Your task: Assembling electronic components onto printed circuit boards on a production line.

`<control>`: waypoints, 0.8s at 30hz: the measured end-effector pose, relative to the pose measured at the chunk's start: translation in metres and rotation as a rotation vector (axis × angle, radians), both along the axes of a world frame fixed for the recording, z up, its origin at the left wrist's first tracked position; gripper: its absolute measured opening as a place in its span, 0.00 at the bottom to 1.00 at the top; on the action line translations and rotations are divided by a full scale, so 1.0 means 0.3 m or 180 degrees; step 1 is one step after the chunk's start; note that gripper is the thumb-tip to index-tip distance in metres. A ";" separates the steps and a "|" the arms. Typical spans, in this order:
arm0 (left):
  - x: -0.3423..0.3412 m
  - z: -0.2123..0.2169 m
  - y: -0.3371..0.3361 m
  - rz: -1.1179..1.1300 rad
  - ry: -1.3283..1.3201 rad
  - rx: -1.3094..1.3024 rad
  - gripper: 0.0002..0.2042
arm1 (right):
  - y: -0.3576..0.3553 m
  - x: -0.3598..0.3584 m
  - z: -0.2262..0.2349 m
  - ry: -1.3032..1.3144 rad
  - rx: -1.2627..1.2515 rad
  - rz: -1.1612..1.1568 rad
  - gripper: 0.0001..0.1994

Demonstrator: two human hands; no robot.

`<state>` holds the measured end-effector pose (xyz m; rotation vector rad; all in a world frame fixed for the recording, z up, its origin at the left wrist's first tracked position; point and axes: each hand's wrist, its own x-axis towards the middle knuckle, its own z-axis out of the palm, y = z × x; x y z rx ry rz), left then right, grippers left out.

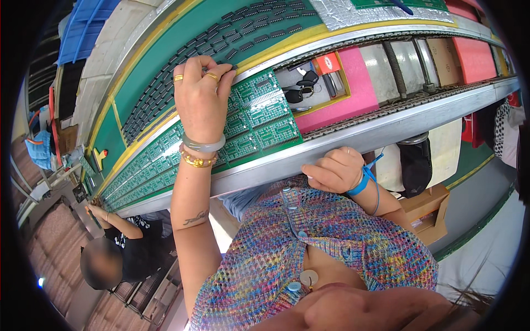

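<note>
Reaching across the green circuit boards (259, 118) on the conveyor rail (353, 138), the left hand (201, 99) pinches its fingers (221, 70) around a small black component (234, 67) at the panel's far edge, many loose components (182, 66) apparently still unplaced on the table (165, 49), while the right hand (334, 171) rests curled, empty.

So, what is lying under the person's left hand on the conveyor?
Under the left hand lies a green circuit board panel. Small black components lie in rows near its fingertips. The hand covers whatever the fingers pinch.
</note>
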<state>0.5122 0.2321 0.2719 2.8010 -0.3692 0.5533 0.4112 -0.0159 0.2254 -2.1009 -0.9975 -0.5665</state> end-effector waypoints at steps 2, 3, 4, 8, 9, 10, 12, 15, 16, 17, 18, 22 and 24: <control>-0.012 0.022 -0.012 -0.0068 0.0063 -0.0176 0.08 | -0.002 0.001 0.000 -0.0001 -0.0022 -0.0002 0.15; -0.027 0.037 -0.026 -0.0084 0.0067 -0.0184 0.08 | -0.003 0.004 -0.001 -0.0013 -0.0029 0.0003 0.15; -0.058 0.057 -0.051 -0.0289 0.0129 -0.0315 0.08 | -0.005 0.000 0.000 -0.0011 -0.0040 0.0009 0.14; -0.126 0.040 -0.107 -0.0550 0.0446 -0.0508 0.08 | -0.003 0.000 0.002 -0.0006 -0.0031 0.0018 0.14; -0.133 0.024 -0.113 -0.0564 0.0564 -0.0545 0.08 | -0.004 -0.001 0.000 -0.0039 -0.0035 -0.0003 0.14; -0.135 0.012 -0.117 -0.0584 0.0530 -0.0560 0.08 | -0.004 -0.002 0.000 -0.0072 -0.0039 -0.0024 0.14; -0.141 0.011 -0.124 -0.0552 0.0528 -0.0546 0.08 | -0.001 0.001 0.000 -0.0080 -0.0035 -0.0025 0.14; -0.143 0.007 -0.130 -0.0536 0.0513 -0.0519 0.08 | -0.002 -0.002 -0.002 -0.0107 -0.0030 -0.0033 0.14; -0.142 0.006 -0.130 -0.0553 0.0505 -0.0506 0.08 | -0.003 -0.003 -0.004 -0.0122 -0.0030 -0.0040 0.14; -0.142 0.006 -0.132 -0.0561 0.0504 -0.0508 0.08 | -0.004 -0.003 -0.005 -0.0123 -0.0034 -0.0049 0.14; -0.144 0.008 -0.132 -0.0541 0.0524 -0.0536 0.09 | -0.004 -0.003 -0.003 -0.0121 -0.0036 -0.0041 0.14; -0.148 0.014 -0.131 -0.0528 0.0532 -0.0547 0.09 | -0.003 -0.004 0.004 -0.0082 -0.0024 0.0006 0.14; -0.148 0.016 -0.135 -0.0528 0.0530 -0.0542 0.09 | -0.003 -0.005 0.003 -0.0100 -0.0033 -0.0009 0.14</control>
